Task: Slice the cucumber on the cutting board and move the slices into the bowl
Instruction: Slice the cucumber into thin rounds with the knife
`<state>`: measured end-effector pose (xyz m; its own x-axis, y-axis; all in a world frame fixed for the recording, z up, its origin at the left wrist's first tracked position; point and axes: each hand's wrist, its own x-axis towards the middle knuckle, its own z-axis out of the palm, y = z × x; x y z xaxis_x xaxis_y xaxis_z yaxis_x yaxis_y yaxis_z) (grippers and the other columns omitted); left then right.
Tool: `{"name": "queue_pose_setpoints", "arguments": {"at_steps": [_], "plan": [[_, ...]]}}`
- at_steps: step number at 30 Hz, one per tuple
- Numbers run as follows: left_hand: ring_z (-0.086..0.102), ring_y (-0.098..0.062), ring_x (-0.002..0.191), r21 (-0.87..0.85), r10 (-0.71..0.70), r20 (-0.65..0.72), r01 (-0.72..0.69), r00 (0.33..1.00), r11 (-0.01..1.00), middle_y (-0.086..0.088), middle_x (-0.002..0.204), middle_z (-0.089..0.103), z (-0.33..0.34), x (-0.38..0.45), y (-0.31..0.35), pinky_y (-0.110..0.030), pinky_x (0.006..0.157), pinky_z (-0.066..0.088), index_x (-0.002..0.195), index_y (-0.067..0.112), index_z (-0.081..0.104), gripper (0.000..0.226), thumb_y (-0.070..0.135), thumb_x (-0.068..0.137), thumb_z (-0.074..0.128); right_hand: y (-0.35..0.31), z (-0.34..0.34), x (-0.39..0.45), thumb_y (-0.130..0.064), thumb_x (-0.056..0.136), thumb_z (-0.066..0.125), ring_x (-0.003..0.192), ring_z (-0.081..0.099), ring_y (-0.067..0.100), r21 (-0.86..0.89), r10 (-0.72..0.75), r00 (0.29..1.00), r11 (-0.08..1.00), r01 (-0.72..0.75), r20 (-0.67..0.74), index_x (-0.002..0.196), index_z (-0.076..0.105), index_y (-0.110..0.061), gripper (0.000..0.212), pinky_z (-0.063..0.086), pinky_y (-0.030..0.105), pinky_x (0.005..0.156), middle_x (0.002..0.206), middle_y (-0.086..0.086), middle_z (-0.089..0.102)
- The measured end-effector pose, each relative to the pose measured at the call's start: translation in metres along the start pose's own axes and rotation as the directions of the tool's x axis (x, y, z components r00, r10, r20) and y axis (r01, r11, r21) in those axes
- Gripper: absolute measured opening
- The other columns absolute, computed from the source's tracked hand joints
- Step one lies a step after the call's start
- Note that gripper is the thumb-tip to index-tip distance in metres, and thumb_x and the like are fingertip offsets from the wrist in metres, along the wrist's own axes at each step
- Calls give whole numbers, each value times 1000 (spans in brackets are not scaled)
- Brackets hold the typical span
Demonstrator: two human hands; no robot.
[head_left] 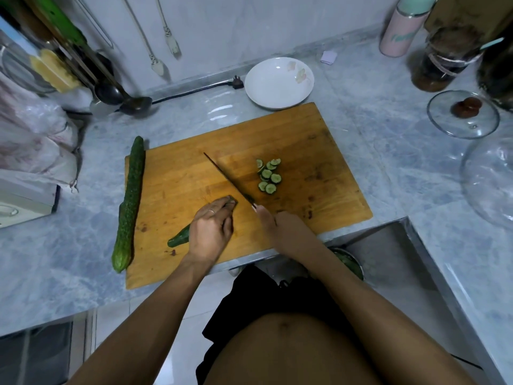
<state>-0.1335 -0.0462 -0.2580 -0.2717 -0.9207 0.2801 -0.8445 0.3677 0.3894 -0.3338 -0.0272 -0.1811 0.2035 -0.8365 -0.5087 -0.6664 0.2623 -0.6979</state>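
1. The left hand (210, 229) is lying on top of the partly cut cucumber (180, 238) on the cutting board (305, 151), its fingers (222, 204) curled down over the cut end and pressing it to the wood; a ring is showing on one finger.
2. The cucumber's uncut tip is sticking out from under the wrist side of that hand, pointing toward the board's near left corner.
3. The right hand (283, 229) is gripping the handle of the knife (227, 179), fingers wrapped closed around it, with the forefinger running forward toward the blade.
4. The blade is lying just beside the left fingertips, angling away toward the far left of the board.
5. The slices (268, 176) are sitting in a small overlapping heap on the board, right of the blade.
6. The white bowl (279, 82) is standing on the counter (388, 129), just beyond the board's far edge.
7. A second, whole cucumber (130, 201) is lying along the board's left edge.
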Motion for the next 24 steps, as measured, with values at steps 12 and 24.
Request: {"name": "queue_pose_setpoints", "arguments": {"at_steps": [12,24], "plan": [[65,-23,108,42,22,-9,-22,1000,999,-5,119,69,-3,-6,-6,-34,89,54,114,11,72,29,8,87,61,0,-11,-27,-56,102,19,50,41,18,-16,-125,992,992,125,19,55,35,-15,64,26,22,42,51,2,36],[63,-24,108,35,3,-21,-2,1000,999,-4,118,68,3,-8,-4,-35,85,53,112,12,71,31,0,84,64,-4,5,-36,-56,102,20,66,56,24,-81,-139,990,987,137,-20,65,51,-8,68,37,34,59,68,14,58]]}}
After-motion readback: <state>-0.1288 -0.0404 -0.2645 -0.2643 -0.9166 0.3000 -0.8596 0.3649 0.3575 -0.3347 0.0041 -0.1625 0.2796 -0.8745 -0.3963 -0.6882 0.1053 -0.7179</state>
